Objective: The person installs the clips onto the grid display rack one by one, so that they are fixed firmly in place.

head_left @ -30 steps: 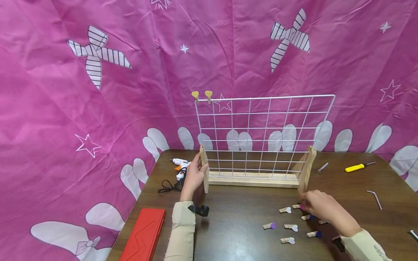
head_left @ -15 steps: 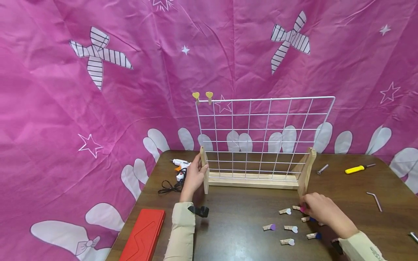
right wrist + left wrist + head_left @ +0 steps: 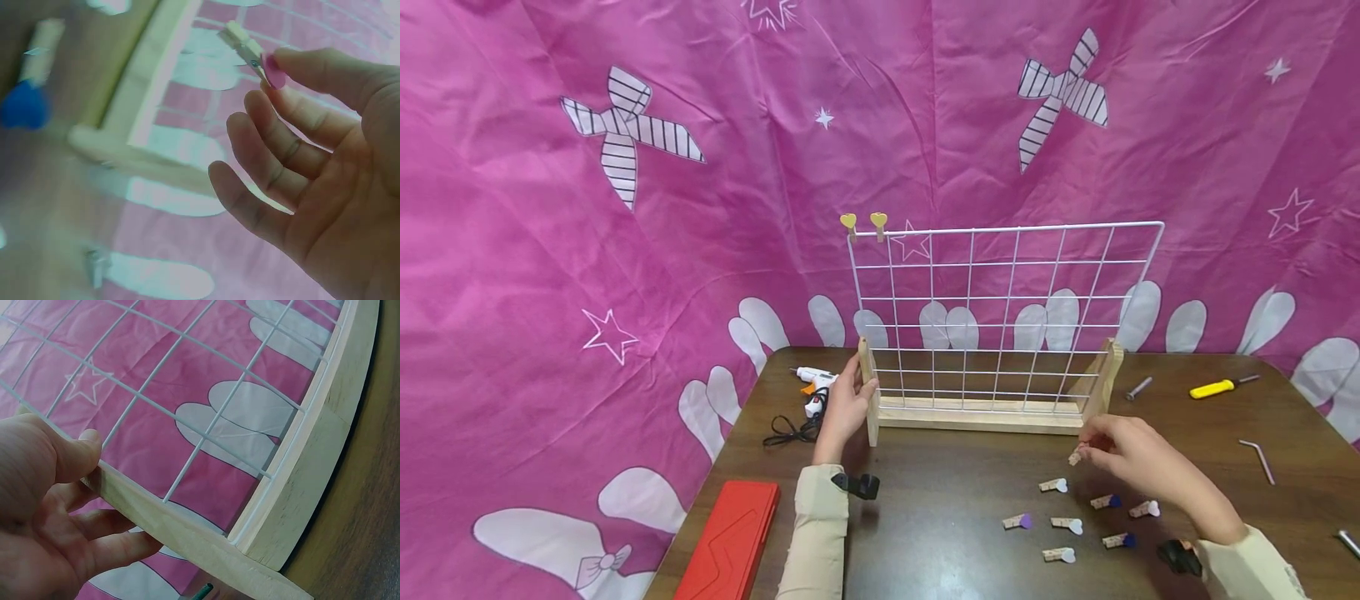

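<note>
My left hand (image 3: pixel 847 408) grips the left wooden upright (image 3: pixel 156 515) of a stand that carries a white wire grid (image 3: pixel 992 297). In the left wrist view the thumb lies on one side of that upright and fingers on the other. Between thumb and index finger, my right hand (image 3: pixel 1138 458) pinches a small wooden clothespin (image 3: pixel 245 49) with a pink heart on its end, raised off the table near the right upright (image 3: pixel 1101 379). Two clothespins with yellow hearts (image 3: pixel 878 222) sit on the grid's top left. Several clothespins with white, purple and blue hearts (image 3: pixel 1118 540) lie below my right hand.
A glue gun (image 3: pixel 815 379) with a black cord lies left of the stand. A red case (image 3: pixel 730 537) is at the front left. On the right are a yellow-handled screwdriver (image 3: pixel 1213 388), a bolt (image 3: pixel 1138 388) and a hex key (image 3: pixel 1257 460).
My right hand has picked up the pink-heart clothespin from the table and lifted it a little. The left hand has stayed on the upright.
</note>
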Action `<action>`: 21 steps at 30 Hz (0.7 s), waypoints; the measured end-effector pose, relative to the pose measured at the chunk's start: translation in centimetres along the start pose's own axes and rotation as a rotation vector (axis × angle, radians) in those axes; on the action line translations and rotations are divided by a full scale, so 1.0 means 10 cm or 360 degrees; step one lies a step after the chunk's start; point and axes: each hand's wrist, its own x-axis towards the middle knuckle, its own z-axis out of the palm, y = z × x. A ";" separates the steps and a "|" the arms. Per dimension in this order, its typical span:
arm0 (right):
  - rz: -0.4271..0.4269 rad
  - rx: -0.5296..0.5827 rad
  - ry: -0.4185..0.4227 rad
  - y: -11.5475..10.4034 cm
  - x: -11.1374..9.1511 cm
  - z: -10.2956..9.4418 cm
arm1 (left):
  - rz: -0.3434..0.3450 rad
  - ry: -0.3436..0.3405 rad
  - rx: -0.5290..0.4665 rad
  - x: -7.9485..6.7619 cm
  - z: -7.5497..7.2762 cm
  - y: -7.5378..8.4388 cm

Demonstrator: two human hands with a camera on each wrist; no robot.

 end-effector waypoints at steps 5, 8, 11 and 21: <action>-0.0152 0.0017 0.0067 -0.23 0.13 -0.15 | -0.0024 0.0020 0.0038 0.05 0.03 -0.22; -0.0260 -0.0052 0.0098 -0.39 0.24 -0.28 | -0.0045 0.0028 0.0017 0.05 0.03 -0.24; -0.0368 -0.0169 0.0154 -0.57 0.35 -0.43 | -0.0027 0.0028 0.0011 0.05 0.02 -0.23; -0.0516 -0.0429 0.0335 -1.22 0.83 -0.96 | -0.0063 0.0027 0.0012 0.04 0.02 -0.20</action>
